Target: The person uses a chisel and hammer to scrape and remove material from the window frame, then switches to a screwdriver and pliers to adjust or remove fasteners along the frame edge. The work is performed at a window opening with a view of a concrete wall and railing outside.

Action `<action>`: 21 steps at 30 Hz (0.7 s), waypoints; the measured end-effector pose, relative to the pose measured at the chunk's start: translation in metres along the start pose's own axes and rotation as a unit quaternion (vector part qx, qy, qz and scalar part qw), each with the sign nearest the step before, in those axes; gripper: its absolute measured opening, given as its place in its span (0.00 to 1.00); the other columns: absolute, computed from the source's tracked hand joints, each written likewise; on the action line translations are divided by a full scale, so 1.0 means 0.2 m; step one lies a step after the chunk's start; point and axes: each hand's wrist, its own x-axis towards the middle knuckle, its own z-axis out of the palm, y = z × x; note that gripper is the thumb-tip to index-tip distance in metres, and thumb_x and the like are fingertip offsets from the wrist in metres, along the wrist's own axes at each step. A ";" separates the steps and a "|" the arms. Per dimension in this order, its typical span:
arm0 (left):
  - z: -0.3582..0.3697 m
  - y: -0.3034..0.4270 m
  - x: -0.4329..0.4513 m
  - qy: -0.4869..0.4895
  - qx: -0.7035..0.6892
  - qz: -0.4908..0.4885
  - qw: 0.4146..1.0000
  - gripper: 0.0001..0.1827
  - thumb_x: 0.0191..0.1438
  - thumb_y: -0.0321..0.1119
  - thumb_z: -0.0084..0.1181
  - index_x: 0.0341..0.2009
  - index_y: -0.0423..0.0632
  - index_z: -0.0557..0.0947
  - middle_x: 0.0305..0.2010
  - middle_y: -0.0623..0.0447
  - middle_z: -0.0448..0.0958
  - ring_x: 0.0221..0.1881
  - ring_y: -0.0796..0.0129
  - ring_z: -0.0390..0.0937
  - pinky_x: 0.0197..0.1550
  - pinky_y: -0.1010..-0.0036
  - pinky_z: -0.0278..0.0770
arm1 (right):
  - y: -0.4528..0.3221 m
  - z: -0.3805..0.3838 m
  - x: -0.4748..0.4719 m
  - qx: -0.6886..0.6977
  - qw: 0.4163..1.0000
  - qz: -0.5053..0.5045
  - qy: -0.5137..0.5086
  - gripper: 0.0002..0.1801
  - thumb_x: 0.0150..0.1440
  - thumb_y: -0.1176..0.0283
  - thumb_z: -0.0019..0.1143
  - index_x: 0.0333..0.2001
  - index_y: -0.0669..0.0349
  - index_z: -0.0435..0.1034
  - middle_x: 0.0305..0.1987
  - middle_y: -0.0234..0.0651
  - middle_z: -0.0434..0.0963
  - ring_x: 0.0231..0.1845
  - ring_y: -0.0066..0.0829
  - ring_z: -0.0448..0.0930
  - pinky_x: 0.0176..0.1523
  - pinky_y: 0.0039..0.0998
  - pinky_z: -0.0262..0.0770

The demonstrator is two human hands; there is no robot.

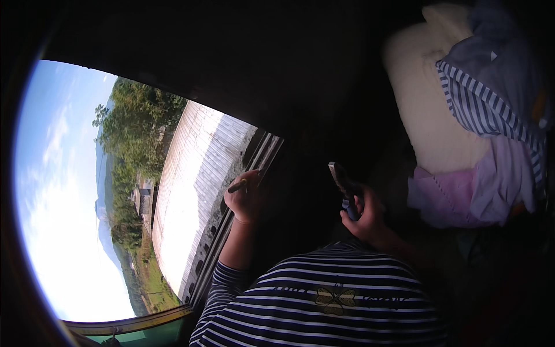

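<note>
At the window's sill track (260, 152), my left hand (243, 201) is closed around a small dark stick-like object (237, 186). One end of it pokes out of the fist beside a yellowish bit, and the rest is hidden. My right hand (366, 217) is to the right, in front of my striped shirt (338, 277). It grips a hand tool (342, 182) with a blue part near the fingers and a dark, worn metal end pointing up and away. Shadow leaves the tool's exact kind unclear.
An open window at left looks onto a corrugated roof (186, 195), trees (143, 112) and hills. Its yellowish frame edge (130, 314) runs along the bottom. At right, a cream cushion or mattress (429, 99) bears striped cloth (481, 99) and pink cloth (451, 191). Deep shadow hides much between.
</note>
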 end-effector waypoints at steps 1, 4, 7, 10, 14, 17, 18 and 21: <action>-0.01 0.00 -0.01 -0.002 -0.041 -0.048 0.998 0.05 0.50 0.20 0.60 0.31 0.43 0.83 0.29 0.48 0.82 0.29 0.63 0.82 0.32 0.75 0.78 | 0.00 -0.01 0.00 0.004 1.000 0.005 -0.001 0.33 0.43 0.79 0.67 0.52 0.66 0.59 0.36 0.35 0.69 0.31 0.25 0.77 0.31 0.25 0.78; -0.01 0.00 -0.04 0.013 -0.106 -0.093 0.990 0.05 0.51 0.22 0.62 0.34 0.44 0.85 0.29 0.49 0.83 0.29 0.67 0.82 0.32 0.77 0.77 | 0.01 -0.01 0.00 0.033 0.999 0.042 -0.007 0.35 0.42 0.77 0.68 0.53 0.67 0.59 0.35 0.34 0.69 0.30 0.24 0.76 0.30 0.25 0.76; 0.05 0.03 -0.04 0.061 -0.123 -0.103 0.985 0.05 0.50 0.21 0.63 0.34 0.43 0.84 0.30 0.49 0.83 0.30 0.67 0.82 0.33 0.77 0.77 | 0.01 0.00 0.01 -0.010 0.999 0.036 -0.014 0.36 0.41 0.75 0.69 0.53 0.67 0.60 0.33 0.33 0.70 0.28 0.24 0.75 0.29 0.25 0.74; 0.07 0.06 -0.05 0.080 -0.072 -0.052 0.993 0.06 0.49 0.20 0.63 0.34 0.43 0.84 0.30 0.48 0.83 0.30 0.64 0.82 0.32 0.75 0.78 | 0.00 0.02 0.01 -0.036 0.998 0.039 -0.038 0.34 0.41 0.74 0.70 0.51 0.66 0.61 0.31 0.31 0.69 0.27 0.23 0.74 0.28 0.25 0.74; 0.12 0.10 -0.03 0.088 -0.048 0.018 0.995 0.08 0.49 0.18 0.61 0.35 0.41 0.83 0.32 0.47 0.83 0.33 0.59 0.83 0.36 0.73 0.80 | -0.03 0.05 0.02 0.011 0.998 0.037 -0.054 0.33 0.41 0.72 0.70 0.50 0.65 0.61 0.32 0.31 0.70 0.25 0.23 0.74 0.28 0.25 0.74; 0.15 0.12 -0.03 0.073 -0.058 0.043 0.995 0.07 0.51 0.22 0.57 0.36 0.40 0.82 0.36 0.45 0.82 0.38 0.55 0.82 0.43 0.67 0.80 | -0.07 0.05 0.03 0.007 0.998 0.020 -0.065 0.33 0.41 0.72 0.69 0.49 0.66 0.61 0.32 0.32 0.70 0.24 0.21 0.73 0.27 0.24 0.74; 0.15 0.12 -0.03 0.063 -0.057 0.049 0.995 0.07 0.51 0.23 0.56 0.37 0.40 0.82 0.37 0.45 0.82 0.39 0.54 0.82 0.45 0.65 0.80 | -0.08 0.05 0.03 0.000 0.997 0.011 -0.072 0.33 0.41 0.73 0.69 0.49 0.67 0.61 0.32 0.33 0.70 0.24 0.20 0.73 0.27 0.24 0.73; 0.15 0.11 -0.03 0.044 -0.059 0.065 0.995 0.09 0.50 0.25 0.55 0.38 0.41 0.82 0.39 0.45 0.82 0.42 0.52 0.81 0.48 0.61 0.78 | -0.12 0.03 0.05 0.015 0.996 -0.084 -0.040 0.31 0.39 0.74 0.69 0.47 0.65 0.61 0.32 0.34 0.68 0.25 0.21 0.71 0.26 0.24 0.70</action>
